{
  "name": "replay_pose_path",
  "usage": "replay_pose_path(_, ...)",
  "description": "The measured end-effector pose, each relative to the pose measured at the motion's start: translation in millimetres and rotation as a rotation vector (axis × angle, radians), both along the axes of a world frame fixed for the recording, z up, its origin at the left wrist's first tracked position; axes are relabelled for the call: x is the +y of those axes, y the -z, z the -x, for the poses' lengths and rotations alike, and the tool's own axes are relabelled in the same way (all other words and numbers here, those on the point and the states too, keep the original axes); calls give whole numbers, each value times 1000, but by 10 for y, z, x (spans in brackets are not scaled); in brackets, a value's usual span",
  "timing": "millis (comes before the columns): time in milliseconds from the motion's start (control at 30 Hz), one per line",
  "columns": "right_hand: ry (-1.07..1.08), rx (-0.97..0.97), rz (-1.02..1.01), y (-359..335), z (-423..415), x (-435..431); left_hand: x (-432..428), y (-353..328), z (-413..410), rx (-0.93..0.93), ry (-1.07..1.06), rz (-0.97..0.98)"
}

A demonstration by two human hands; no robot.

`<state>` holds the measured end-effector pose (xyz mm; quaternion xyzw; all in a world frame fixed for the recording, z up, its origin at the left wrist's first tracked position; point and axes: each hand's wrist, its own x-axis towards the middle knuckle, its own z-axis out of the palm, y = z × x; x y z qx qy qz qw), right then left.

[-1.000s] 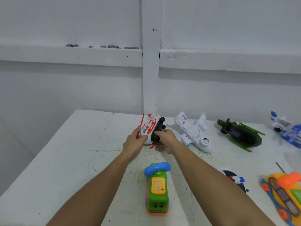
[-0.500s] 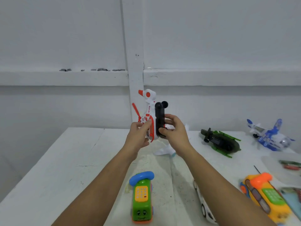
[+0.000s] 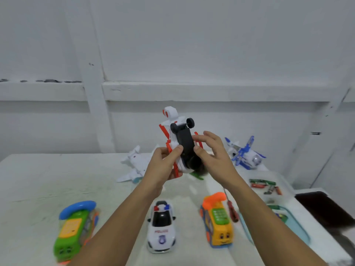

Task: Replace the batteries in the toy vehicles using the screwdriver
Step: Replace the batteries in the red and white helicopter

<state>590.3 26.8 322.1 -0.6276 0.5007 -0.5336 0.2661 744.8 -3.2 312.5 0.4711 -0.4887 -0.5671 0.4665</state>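
Head view: both hands hold the toy helicopter (image 3: 183,143) up in the air above the middle of the table (image 3: 48,179), tail pointing up, its black underside and two small black wheels turned toward the camera. The left hand (image 3: 163,167) is clamped on its white and orange side, thumb laid on the edge of the black base. The right hand (image 3: 214,156) pinches the other side, thumb against the base and forefinger on the flank, the remaining fingers loosely spread.

Along the near edge of the table stand a green phone car (image 3: 75,231), a police car (image 3: 161,231) and an orange phone car (image 3: 218,223), well apart from each other. The screwdriver (image 3: 231,208), red-handled, lies just beside the orange phone car on its right. Toward the right edge lie loose batteries (image 3: 263,184) and a teal-rimmed tray (image 3: 299,227). Near the far edge rest a white plane (image 3: 134,166) and a blue plane (image 3: 245,154).
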Motion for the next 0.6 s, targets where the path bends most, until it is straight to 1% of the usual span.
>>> replay_pose_path(100,-119,-152,-54,4,394,169,212,69,395,34,12,7)
replay_pose_path(233,-169,-150,-72,79,758,276,402,145,704,-33,18,43)
replay_pose_path(333,-215,-223,-115,125,894,313,514,159,810,-136,35,88)
replay_pose_path(400,-232,-256,-133,127,933,344,560,159,843,-180,11,137)
replay_pose_path(467,-236,-264,-152,112,952,365,572,173,871,-158,-13,172)
replay_pose_path(600,-248,-248,-196,69,952,381,620,161,906,-6,-24,175)
